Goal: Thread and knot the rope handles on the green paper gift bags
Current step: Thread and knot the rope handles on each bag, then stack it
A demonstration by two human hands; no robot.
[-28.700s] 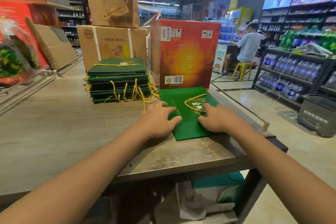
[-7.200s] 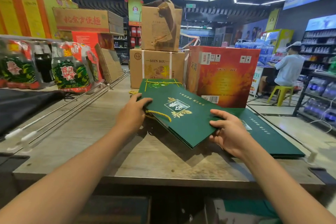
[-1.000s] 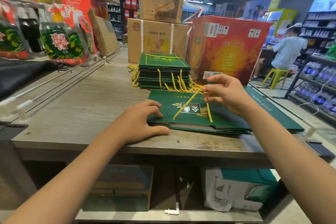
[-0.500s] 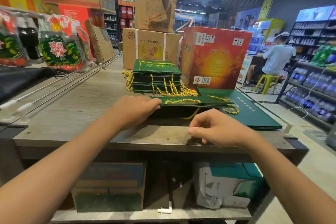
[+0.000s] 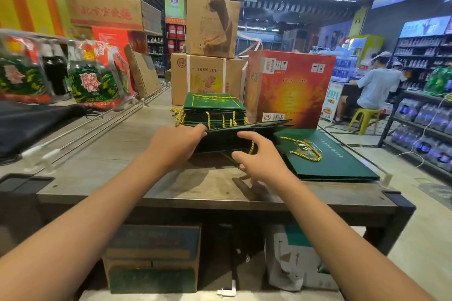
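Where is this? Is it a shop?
Most likely a shop, yes. Shelves of bottled water line the right side, packaged goods hang at the left, and shipping cartons are stacked behind the counter where green gift bags are piled.

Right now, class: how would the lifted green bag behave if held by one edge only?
The lifted bag probably stays fairly stiff: gripped by the left hand, it spans outward nearly flat. It looks light. Its gold rope is floppy and would likely dangle.
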